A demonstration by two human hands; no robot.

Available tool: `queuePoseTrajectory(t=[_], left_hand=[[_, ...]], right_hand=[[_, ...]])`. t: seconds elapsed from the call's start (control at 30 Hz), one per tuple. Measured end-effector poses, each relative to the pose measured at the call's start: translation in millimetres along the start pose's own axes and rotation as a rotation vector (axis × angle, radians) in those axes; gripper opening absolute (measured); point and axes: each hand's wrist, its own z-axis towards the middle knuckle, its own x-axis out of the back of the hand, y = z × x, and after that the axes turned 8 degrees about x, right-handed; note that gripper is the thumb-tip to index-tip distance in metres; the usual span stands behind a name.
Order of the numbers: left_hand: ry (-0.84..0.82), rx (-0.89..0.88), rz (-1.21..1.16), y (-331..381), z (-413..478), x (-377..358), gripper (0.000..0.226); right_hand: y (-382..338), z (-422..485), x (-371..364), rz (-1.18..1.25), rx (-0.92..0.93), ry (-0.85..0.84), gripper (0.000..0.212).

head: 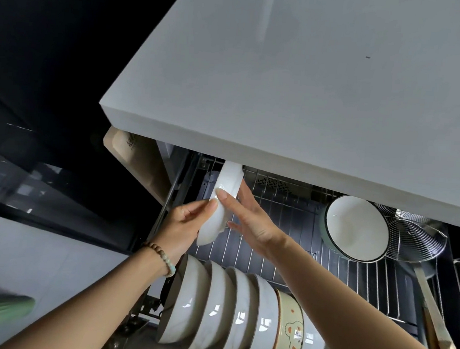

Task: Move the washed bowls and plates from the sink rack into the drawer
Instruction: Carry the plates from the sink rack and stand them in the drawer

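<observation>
A white plate point(222, 201) stands on edge at the back left of the open drawer's wire rack point(287, 235). My left hand point(185, 223) holds its left side, thumb on the rim. My right hand point(247, 215) holds it from the right, fingers behind the plate and thumb across its front. The plate's top is hidden under the white countertop point(314, 84). A row of white bowls point(219, 310) stands on edge at the drawer's front, ending with a cream bowl point(289, 329) printed with a bear.
A black-rimmed white bowl point(356, 227) leans at the back right, next to a wire skimmer point(415, 235) with a wooden handle. A wooden board point(138, 160) stands left of the drawer. The countertop overhangs the drawer's back. Dark oven glass lies to the left.
</observation>
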Motion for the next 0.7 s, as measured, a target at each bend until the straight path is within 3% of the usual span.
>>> queuePoseTrajectory(t=[0.17,0.33,0.53,0.67,0.7], left_hand=[[0.049,0.019,-0.043,-3,4,1,0.033],[0.079,0.025,-0.055,-1,10,4,0.037],[0.11,0.014,-0.096,0,17,8,0.021],[0.138,-0.001,-0.085,2,19,7,0.041],[0.15,-0.002,-0.095,4,21,8,0.037]], right_hand=[[6,13,-3,-0.028,-0.012,-0.027,0.051],[10,22,-5,-0.042,-0.016,-0.042,0.074],[8,27,-7,0.009,-0.059,-0.016,0.061],[22,22,-5,0.156,-0.144,0.049,0.066],[28,21,-6,0.174,-0.152,0.06,0.063]])
